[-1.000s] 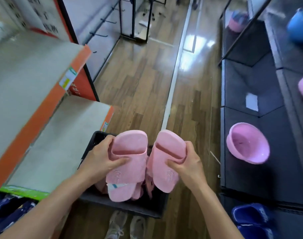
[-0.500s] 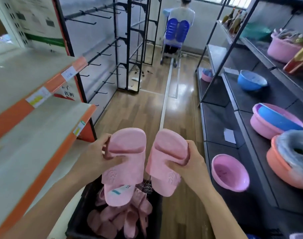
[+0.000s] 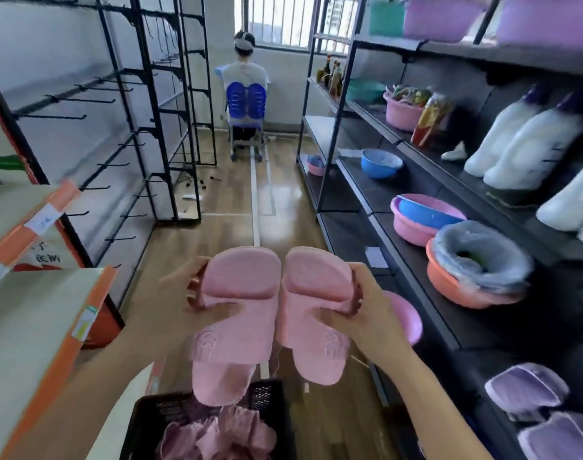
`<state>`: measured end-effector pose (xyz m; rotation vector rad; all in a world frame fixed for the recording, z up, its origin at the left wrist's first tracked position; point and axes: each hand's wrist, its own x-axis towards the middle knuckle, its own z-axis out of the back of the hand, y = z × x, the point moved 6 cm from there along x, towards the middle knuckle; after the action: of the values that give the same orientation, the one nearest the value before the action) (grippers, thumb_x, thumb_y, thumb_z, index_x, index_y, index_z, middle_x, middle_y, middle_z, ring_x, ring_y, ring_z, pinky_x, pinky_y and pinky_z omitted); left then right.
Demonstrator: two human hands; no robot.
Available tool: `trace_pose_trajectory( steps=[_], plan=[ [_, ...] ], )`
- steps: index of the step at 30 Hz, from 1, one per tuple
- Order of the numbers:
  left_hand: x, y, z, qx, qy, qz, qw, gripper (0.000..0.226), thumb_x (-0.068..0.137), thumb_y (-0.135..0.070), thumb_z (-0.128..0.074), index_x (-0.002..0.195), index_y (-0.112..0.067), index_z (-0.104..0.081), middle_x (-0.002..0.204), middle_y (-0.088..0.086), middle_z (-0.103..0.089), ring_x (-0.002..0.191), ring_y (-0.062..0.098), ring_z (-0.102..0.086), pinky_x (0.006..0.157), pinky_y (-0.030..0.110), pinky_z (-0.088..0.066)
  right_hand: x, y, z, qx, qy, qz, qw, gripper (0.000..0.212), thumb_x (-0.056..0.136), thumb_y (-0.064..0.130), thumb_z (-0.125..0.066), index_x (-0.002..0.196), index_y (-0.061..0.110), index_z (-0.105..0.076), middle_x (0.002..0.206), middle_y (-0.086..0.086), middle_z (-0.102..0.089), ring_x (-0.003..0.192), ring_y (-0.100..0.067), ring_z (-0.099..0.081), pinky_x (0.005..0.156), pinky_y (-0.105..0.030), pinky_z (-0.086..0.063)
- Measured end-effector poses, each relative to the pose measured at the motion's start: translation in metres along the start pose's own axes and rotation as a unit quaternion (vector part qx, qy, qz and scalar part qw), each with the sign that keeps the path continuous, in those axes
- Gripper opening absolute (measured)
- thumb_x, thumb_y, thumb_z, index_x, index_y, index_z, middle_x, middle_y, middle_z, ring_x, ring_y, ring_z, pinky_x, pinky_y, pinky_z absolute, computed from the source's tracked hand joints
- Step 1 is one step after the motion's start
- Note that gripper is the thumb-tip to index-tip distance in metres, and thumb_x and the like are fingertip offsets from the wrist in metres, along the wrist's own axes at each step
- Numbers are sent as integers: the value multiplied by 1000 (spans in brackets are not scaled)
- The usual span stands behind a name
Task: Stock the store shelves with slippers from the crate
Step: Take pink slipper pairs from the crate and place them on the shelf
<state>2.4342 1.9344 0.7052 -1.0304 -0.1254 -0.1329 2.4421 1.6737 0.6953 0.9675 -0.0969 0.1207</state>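
The left hand (image 3: 180, 293) grips one pink slipper (image 3: 237, 313), the right hand (image 3: 366, 313) the other slipper (image 3: 316, 313). Both have risen well above the crate (image 3: 144, 423) under the hands and now touch. The pair seems ready for the shelf (image 3: 34, 327) beside the left hand.

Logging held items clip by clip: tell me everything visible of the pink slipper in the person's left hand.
The pink slipper is a slide, seemingly matte soft foam or rubber, with a wide band at its upper end and an embossed logo below. It is held upright, lower end over the black crate. The left hand grips its outer edge, thumb across the middle. Its inner edge meets the matching slipper in the right hand.
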Motion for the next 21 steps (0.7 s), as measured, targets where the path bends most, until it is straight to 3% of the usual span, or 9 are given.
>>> trace_pose_trajectory(
  steps=[3, 7, 10, 17, 21],
  plan=[
    [12, -10, -6, -14, 31, -45, 998, 60, 42, -70, -77, 95, -57, -51, 93, -25, -64, 78, -1, -63, 60, 20, -53, -12, 5, 15, -20, -47, -35, 998, 54, 65, 33, -81, 98, 49, -40, 85, 30, -57, 83, 6, -57, 64, -12, -43],
    [24, -15, -19, -44, 102, -66, 992, 73, 40, -73, -74, 104, -44, -55, 95, -18, -67, 80, 1, -65, 73, 34, -57, -39, 11, 28, -26, -97, -74, 992, 60, 67, 29, -80, 114, 38, -43, 98, 16, -60, 92, -5, -59, 77, -31, -54],
    [31, -21, -29, -44, 135, -105, 984, 76, 34, -82, -67, 101, -49, -55, 93, -19, -68, 78, 2, -65, 71, 33, -56, -63, 12, 35, -16, -151, -99, 983, 60, 65, 24, -81, 112, 36, -47, 100, 13, -62, 93, -6, -59, 79, -32, -52],
    [21, -42, -83, -70, 236, -178, 953, 63, 35, -69, -72, 93, -53, -53, 84, -20, -66, 71, 2, -62, 58, 11, -47, -146, 5, 48, -21, -269, -174, 947, 60, 65, 25, -83, 104, 45, -42, 102, 17, -58, 95, -2, -57, 79, -29, -53],
    [6, -63, -126, -63, 308, -220, 923, 62, 43, -68, -71, 100, -52, -52, 90, -20, -66, 77, 3, -63, 65, 21, -51, -199, 6, 62, -42, -327, -213, 920, 57, 67, 21, -82, 96, 46, -40, 97, 19, -58, 89, 0, -56, 69, -19, -45]
  ],
)
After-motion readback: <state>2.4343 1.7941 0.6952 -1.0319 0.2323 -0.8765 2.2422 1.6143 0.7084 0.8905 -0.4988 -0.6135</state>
